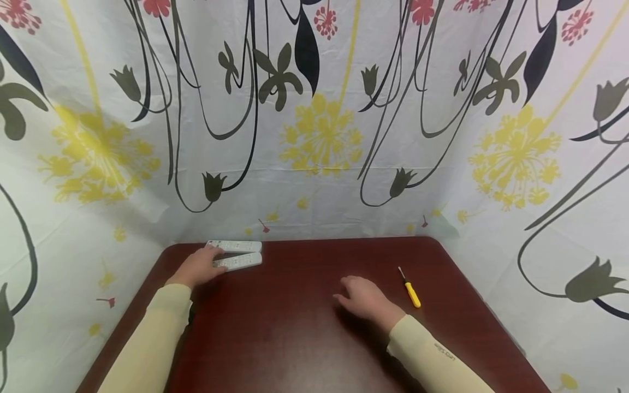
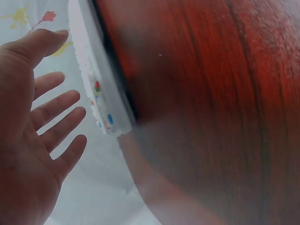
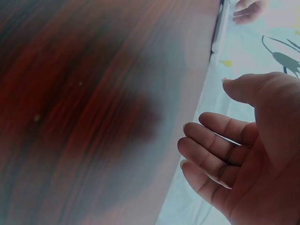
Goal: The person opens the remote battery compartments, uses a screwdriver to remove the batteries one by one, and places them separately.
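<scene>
Hovering near white remotes (image 1: 243, 261), left fingers (image 2: 58, 106) are spread while right fingers (image 3: 201, 157) curve loosely.

Before me lies a dark reddish-brown tabletop (image 1: 295, 327), its far corners rounded; my wrist views show streaked wood grain and a pale sheen of reflected light. White sheeting (image 1: 339, 221), lightly creased, hangs behind it and along both sides. Printed motifs facing me: yellow, dandelion-like flower heads (image 1: 321, 136); grey-green, tulip-shaped buds (image 1: 213, 187); large dark leaves (image 1: 306, 49); red blossoms (image 1: 421, 11) near the top; and long, looping stems. I see soft, fairly even illumination throughout.
</scene>
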The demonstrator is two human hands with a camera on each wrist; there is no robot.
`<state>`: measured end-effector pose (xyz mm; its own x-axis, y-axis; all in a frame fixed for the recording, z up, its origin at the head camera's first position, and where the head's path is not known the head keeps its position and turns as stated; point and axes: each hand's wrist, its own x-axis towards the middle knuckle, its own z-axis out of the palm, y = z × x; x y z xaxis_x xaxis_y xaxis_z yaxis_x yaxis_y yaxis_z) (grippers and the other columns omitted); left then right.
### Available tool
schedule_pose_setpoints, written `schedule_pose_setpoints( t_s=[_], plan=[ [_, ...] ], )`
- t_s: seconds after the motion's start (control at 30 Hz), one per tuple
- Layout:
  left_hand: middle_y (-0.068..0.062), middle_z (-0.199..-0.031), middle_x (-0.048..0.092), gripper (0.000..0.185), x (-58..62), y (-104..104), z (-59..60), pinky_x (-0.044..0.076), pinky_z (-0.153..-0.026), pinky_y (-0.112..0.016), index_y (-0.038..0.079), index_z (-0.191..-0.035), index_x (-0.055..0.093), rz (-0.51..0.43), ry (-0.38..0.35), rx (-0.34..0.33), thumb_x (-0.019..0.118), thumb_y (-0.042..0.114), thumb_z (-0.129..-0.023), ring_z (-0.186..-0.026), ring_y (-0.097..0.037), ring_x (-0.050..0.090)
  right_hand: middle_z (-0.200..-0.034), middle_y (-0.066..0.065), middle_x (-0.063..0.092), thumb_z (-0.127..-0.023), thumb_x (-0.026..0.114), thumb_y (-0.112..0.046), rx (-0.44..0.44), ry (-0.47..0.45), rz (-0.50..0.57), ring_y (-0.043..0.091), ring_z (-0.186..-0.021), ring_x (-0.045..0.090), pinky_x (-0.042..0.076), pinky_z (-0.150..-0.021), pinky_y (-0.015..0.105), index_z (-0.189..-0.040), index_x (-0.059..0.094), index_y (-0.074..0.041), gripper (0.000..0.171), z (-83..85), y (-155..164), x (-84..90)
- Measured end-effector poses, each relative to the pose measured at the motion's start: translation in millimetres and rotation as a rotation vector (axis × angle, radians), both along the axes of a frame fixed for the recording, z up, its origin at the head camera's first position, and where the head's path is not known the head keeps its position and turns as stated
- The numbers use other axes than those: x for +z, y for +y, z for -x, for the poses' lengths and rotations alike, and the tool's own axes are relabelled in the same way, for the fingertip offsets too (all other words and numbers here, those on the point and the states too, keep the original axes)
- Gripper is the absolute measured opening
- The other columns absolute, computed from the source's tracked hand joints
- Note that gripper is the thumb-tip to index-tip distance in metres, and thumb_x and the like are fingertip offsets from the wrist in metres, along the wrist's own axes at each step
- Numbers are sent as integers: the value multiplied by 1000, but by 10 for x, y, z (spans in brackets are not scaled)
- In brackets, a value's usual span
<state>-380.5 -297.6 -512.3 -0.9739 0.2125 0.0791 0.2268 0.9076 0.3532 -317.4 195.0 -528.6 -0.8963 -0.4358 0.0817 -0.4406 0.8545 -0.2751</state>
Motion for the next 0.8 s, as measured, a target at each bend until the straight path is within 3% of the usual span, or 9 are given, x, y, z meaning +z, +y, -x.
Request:
schedule_pose_setpoints(
  t_s=[0.37,0.8],
  plan=[
    [-31,-153,57,77,-203,-51,118,45,-113,-68,-3,-153,58,7,-30,11,83,43,-98,-136,-51,57,-100,0,72,-104,78,-37,14,-8,-7,17,-86,66,61,-83,45,-121,76,-8,34,-18,-13,64],
    [-33,-158,52,84,-201,-57,68,43,-113,-73,-3,-160,51,25,-65,3,83,45,-98,-140,-56,53,-104,2,74,-104,78,-38,13,1,-28,19,-92,69,61,-87,47,-122,76,-7,37,-34,29,58]
  ],
)
